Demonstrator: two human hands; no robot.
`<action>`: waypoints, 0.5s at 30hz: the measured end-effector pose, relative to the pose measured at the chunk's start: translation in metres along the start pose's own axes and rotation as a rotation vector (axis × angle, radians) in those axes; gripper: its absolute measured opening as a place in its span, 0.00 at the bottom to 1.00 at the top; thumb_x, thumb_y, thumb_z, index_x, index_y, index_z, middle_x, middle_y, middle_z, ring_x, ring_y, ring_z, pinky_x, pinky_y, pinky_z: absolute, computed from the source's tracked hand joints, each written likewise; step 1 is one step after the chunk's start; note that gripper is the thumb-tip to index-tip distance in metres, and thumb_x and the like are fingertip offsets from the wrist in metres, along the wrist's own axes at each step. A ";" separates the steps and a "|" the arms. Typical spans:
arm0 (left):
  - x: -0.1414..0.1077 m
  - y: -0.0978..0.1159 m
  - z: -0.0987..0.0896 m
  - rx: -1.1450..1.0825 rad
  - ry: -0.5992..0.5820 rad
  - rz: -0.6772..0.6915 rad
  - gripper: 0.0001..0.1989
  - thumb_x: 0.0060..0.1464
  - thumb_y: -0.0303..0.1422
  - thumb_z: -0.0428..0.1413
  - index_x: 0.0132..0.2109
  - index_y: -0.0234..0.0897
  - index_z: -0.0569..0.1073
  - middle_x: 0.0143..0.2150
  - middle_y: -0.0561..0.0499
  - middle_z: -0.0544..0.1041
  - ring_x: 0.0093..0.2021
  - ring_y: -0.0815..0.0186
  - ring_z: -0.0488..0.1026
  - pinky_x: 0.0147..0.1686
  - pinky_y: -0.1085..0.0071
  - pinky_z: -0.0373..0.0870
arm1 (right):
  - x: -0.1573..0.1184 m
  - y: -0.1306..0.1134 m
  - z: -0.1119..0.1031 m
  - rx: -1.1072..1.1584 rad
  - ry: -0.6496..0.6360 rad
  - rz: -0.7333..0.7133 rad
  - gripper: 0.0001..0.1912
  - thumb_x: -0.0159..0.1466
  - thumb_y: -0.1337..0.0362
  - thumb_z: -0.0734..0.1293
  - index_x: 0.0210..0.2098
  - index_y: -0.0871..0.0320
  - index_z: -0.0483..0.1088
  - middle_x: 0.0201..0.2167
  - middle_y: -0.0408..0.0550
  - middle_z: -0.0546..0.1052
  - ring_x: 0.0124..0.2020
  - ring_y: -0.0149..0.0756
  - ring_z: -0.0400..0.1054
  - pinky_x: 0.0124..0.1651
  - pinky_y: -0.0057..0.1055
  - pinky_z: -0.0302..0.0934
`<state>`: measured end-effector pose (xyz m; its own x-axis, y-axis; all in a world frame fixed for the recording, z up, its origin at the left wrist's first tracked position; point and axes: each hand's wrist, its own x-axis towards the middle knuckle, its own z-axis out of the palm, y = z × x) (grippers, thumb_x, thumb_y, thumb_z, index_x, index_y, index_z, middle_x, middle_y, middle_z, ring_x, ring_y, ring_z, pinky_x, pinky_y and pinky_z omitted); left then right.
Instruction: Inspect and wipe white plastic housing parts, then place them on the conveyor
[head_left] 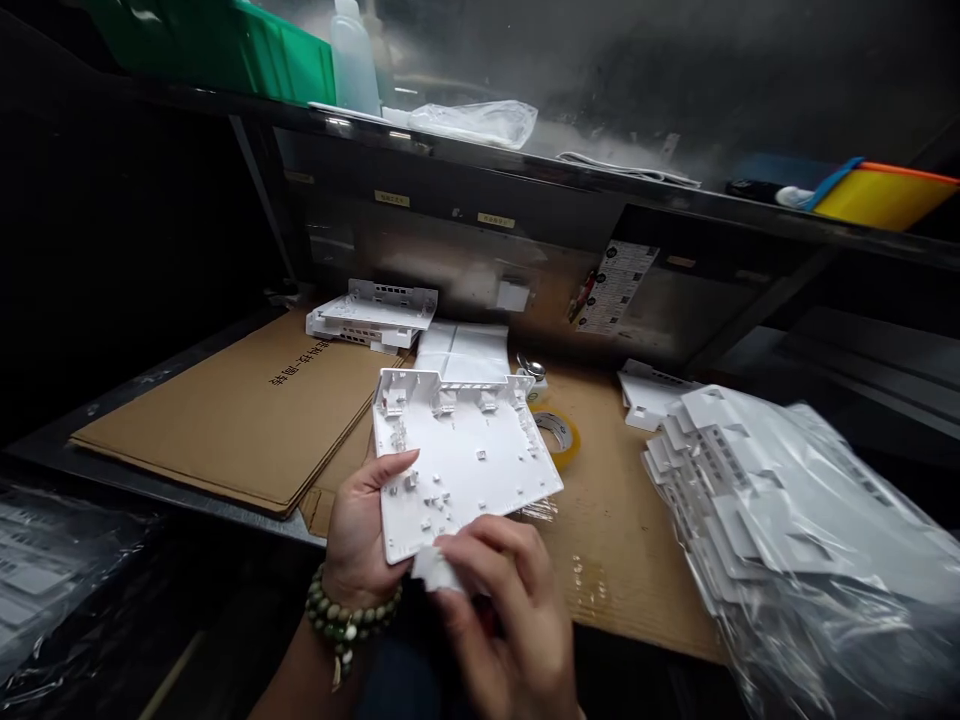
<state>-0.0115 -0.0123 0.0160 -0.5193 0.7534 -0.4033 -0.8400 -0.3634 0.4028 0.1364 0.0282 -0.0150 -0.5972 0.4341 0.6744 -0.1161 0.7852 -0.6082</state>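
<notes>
The left hand (358, 525) grips a white panel (465, 450); the right hand (517, 610) pinches a white scrap (437, 570). Dark characters mark the cardboard (225, 420) at the worktop's (645, 540) left edge.

A workshop bench with stacked plastic casings (720, 470).

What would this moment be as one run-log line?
left hand: holding white panel; right hand: pinching small white piece at panel's near edge; nearby: tape roll, bagged stacked panels; rest: cardboard sheets, green bin
</notes>
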 end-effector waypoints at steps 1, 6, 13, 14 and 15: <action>-0.002 -0.003 0.002 0.002 0.009 0.035 0.32 0.55 0.22 0.53 0.68 0.31 0.66 0.51 0.38 0.84 0.50 0.44 0.82 0.56 0.43 0.76 | 0.000 -0.004 0.006 -0.028 0.002 0.002 0.13 0.68 0.68 0.67 0.53 0.54 0.72 0.43 0.50 0.77 0.43 0.39 0.72 0.47 0.35 0.71; -0.005 -0.008 0.002 0.052 0.019 0.220 0.40 0.50 0.17 0.56 0.70 0.42 0.64 0.54 0.45 0.83 0.54 0.47 0.80 0.60 0.44 0.74 | -0.005 -0.003 0.023 -0.071 0.034 0.001 0.08 0.67 0.68 0.67 0.47 0.57 0.73 0.37 0.50 0.75 0.35 0.38 0.69 0.38 0.36 0.68; -0.003 -0.009 0.000 0.035 -0.021 0.243 0.44 0.48 0.16 0.55 0.72 0.44 0.61 0.57 0.45 0.82 0.58 0.46 0.78 0.62 0.42 0.71 | -0.005 -0.003 0.022 -0.053 0.069 0.000 0.09 0.67 0.69 0.68 0.47 0.56 0.75 0.37 0.49 0.75 0.35 0.37 0.68 0.38 0.35 0.67; -0.003 -0.009 0.000 0.035 -0.010 0.235 0.44 0.48 0.16 0.55 0.72 0.44 0.61 0.57 0.45 0.82 0.58 0.46 0.78 0.62 0.41 0.71 | -0.004 -0.003 0.022 -0.062 0.049 -0.019 0.09 0.67 0.69 0.68 0.47 0.57 0.75 0.36 0.49 0.75 0.34 0.37 0.68 0.37 0.35 0.67; -0.002 -0.008 -0.001 0.039 0.009 0.230 0.45 0.48 0.16 0.54 0.72 0.43 0.61 0.56 0.44 0.82 0.57 0.45 0.78 0.62 0.41 0.71 | -0.004 -0.001 0.020 -0.076 0.029 -0.031 0.09 0.67 0.70 0.68 0.46 0.57 0.75 0.36 0.49 0.75 0.34 0.37 0.68 0.37 0.35 0.67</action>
<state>-0.0041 -0.0115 0.0131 -0.6980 0.6481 -0.3046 -0.6928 -0.5037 0.5160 0.1233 0.0169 -0.0250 -0.5710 0.4208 0.7049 -0.0729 0.8293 -0.5541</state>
